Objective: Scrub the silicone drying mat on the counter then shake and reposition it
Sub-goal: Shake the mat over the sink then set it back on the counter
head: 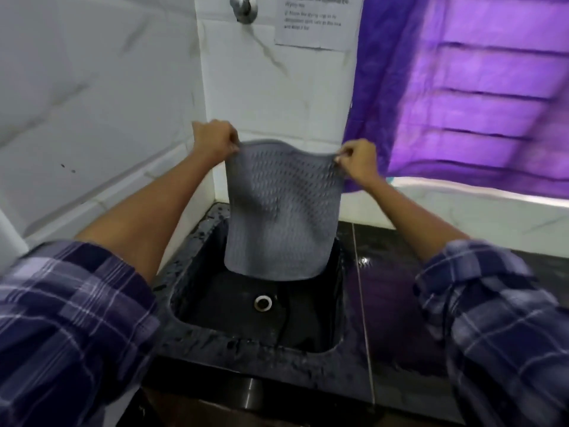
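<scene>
The grey silicone drying mat (pixel 280 217) hangs upright in the air over the black sink (pixel 197 278), its ribbed face towards me and its lower edge just above the basin. My left hand (pixel 214 140) pinches the mat's top left corner. My right hand (pixel 358 160) pinches the top right corner. The top edge sags slightly between the two hands.
A metal tap (pixel 244 7) juts from the white tiled wall above the sink, beside a taped paper note (pixel 314 23). The sink's drain (pixel 262 302) is uncovered. Wet black counter (pixel 397 291) extends to the right. A purple curtain (pixel 471 94) hangs at the right.
</scene>
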The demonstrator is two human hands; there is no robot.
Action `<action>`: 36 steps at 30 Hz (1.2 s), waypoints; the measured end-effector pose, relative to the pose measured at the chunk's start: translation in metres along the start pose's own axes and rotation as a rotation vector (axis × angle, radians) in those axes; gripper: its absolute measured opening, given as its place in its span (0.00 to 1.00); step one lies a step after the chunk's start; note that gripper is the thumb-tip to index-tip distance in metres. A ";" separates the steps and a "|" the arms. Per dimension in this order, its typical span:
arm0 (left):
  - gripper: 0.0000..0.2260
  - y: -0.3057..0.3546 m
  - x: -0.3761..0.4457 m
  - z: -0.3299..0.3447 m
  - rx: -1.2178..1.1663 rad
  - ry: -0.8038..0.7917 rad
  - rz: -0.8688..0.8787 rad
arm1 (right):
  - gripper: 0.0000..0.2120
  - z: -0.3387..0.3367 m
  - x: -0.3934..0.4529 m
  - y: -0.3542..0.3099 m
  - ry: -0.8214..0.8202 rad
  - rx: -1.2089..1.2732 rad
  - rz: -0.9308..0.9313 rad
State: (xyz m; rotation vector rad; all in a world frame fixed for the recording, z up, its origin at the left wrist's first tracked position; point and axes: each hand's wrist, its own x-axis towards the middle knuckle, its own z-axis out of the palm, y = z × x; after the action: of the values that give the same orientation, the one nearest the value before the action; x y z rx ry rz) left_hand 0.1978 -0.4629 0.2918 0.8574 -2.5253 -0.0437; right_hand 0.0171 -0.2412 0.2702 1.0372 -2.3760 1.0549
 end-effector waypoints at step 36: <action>0.07 0.291 0.023 0.080 -0.316 -0.886 0.172 | 0.10 -0.243 -0.019 0.272 -0.429 -0.092 0.316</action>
State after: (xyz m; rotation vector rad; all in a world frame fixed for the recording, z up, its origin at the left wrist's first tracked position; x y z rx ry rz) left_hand -0.0187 -0.2516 0.2813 0.5465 -3.2395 -0.9220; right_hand -0.1669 0.0734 0.2866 0.9517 -2.9815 0.8762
